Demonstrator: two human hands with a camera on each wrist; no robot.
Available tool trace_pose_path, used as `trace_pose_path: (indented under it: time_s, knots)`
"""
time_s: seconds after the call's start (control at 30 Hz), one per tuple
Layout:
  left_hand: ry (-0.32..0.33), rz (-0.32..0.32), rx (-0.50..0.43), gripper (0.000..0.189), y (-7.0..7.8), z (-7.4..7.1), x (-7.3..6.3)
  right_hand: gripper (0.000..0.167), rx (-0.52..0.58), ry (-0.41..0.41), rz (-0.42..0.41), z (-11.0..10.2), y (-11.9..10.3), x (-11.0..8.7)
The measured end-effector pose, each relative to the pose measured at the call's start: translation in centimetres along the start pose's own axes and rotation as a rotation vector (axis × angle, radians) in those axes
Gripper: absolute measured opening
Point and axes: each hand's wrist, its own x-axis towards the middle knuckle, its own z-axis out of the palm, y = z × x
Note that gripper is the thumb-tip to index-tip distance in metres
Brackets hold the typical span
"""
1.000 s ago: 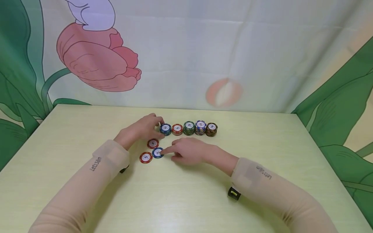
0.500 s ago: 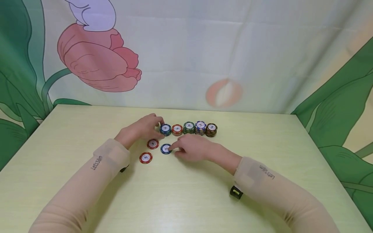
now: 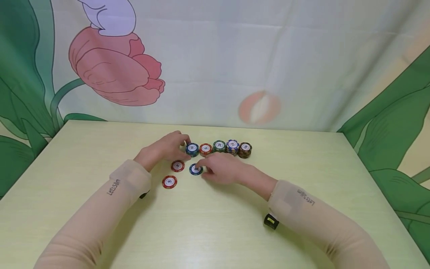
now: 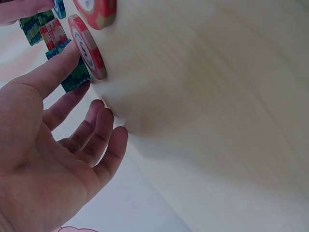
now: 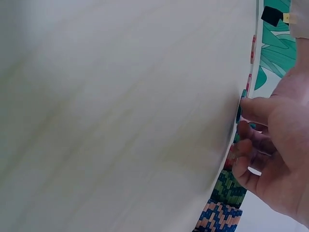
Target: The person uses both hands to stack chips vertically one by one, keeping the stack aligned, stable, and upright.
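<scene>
My left hand point(image 3: 168, 146) holds the leftmost stack of blue poker chips point(image 3: 192, 150), thumb in front and index finger behind; its other fingers are loosely bent near the tabletop in the left wrist view. A single blue poker chip point(image 3: 193, 170) lies flat before that stack. My right hand point(image 3: 221, 168) presses this chip with the index fingertip, and the thumb is close to its near edge. Two red poker chips marked 5, one point(image 3: 177, 166) just below the left hand and another point(image 3: 169, 182) nearer me, lie flat on the table.
To the right of the blue stack stand a red stack point(image 3: 205, 148), a green stack point(image 3: 219, 145), a taller blue-and-white stack point(image 3: 232, 145) and a brown stack point(image 3: 245, 149), side by side in a row. A printed curtain point(image 3: 201, 74) hangs behind the table point(image 3: 201, 231).
My right hand has slid the single blue chip right and away from me, off from the red chips toward the blue stack. My left hand has stayed at the stack.
</scene>
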Motion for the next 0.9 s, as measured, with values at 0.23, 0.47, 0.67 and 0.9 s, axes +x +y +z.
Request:
trace_pose_path:
  time_s: [0.23, 0.47, 0.67, 0.9]
  knots:
    - [0.003, 0.000, -0.006, 0.043, -0.01, 0.07, 0.09, 0.014, -0.016, 0.053, 0.053, 0.14, -0.01, 0.16]
    - [0.004, 0.010, -0.012, 0.042, -0.01, 0.04, -0.03, 0.020, -0.023, 0.053, 0.096, 0.28, 0.06, 0.35]
    - [-0.004, -0.008, -0.030, 0.044, -0.03, 0.05, -0.02, 0.037, 0.004, 0.004, 0.111, 0.24, 0.28, 0.37]
    - [-0.002, -0.015, -0.029, 0.044, -0.13, 0.07, 0.04, 0.034, 0.082, -0.041, 0.133, -0.03, 0.60, 0.89]
